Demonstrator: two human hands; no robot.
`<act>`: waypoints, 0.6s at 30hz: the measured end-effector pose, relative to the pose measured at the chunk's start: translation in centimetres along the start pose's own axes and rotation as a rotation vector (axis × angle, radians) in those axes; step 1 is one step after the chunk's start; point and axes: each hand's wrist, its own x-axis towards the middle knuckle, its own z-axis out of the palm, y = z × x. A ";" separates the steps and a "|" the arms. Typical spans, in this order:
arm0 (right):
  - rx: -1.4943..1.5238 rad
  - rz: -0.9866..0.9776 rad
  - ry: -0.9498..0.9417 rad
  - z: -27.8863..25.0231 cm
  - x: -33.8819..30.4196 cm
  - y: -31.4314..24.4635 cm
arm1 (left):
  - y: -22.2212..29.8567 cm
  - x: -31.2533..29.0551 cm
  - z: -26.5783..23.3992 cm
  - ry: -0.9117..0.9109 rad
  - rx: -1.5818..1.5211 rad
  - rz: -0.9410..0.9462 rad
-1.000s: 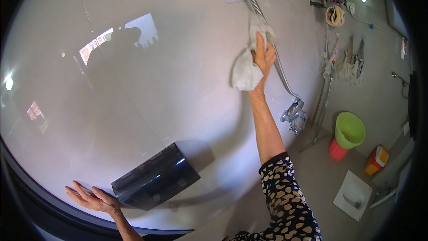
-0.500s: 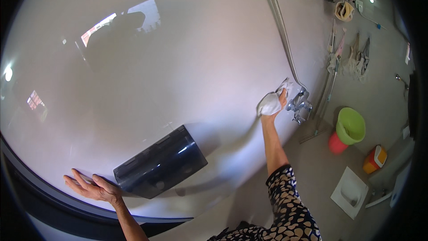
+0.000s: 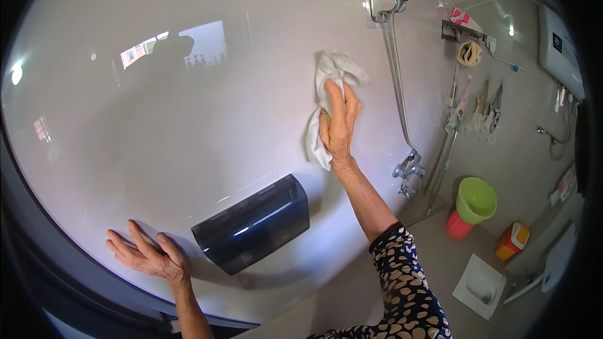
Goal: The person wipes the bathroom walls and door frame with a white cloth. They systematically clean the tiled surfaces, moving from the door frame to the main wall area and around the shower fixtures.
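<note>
Right hand: your right hand (image 3: 339,127) lies flat with fingers stretched toward 12 o'clock, pressing a white cloth (image 3: 323,103) against the glossy white wall (image 3: 188,119); it pins the cloth under the palm rather than clenching it.
Left hand: your left hand (image 3: 147,254) is released, fingers spread, palm flat on the wall at 7 o'clock, holding nothing.
Cloth place: the cloth sits just right of centre, under and around your right hand, touching the wall.
Cloth axis: its long axis runs roughly 12 to 6 o'clock, tilted slightly; a bunched end pokes past your fingertips at the top, a tail hangs beside your wrist.
Cloth look: white, crumpled, soft folds, slightly greyed in the creases.
Open room: bare wall spreads wide toward 9 and 10 o'clock from the cloth.
Edges, right: the metal shower hose (image 3: 397,81) drops just beside your hand at 3 o'clock, from a holder (image 3: 380,1) at 1 o'clock down to the tap (image 3: 408,172).
Edges, below: a dark translucent box (image 3: 254,223) is mounted at 6 o'clock, between your two hands.
Floor: a green basin (image 3: 475,199) stands well apart at 4 o'clock.
</note>
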 end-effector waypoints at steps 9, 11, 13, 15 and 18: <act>0.177 -0.486 -0.130 4.0 6.6 -9.3 | -0.7 -0.3 -0.1 -0.026 -0.032 0.001; 0.212 -0.548 -0.237 4.7 6.6 -11.9 | -0.9 -0.4 -0.1 -0.048 -0.046 -0.007; 0.275 -0.741 -0.321 5.3 6.3 -14.6 | -1.1 0.0 -0.3 -0.033 -0.038 0.017; 0.337 -0.874 -0.450 5.3 5.1 -15.8 | -0.9 0.1 -0.2 -0.031 -0.051 0.017; 0.206 -0.791 -0.413 4.9 6.1 -14.8 | -1.3 -0.1 -0.2 -0.025 -0.057 0.025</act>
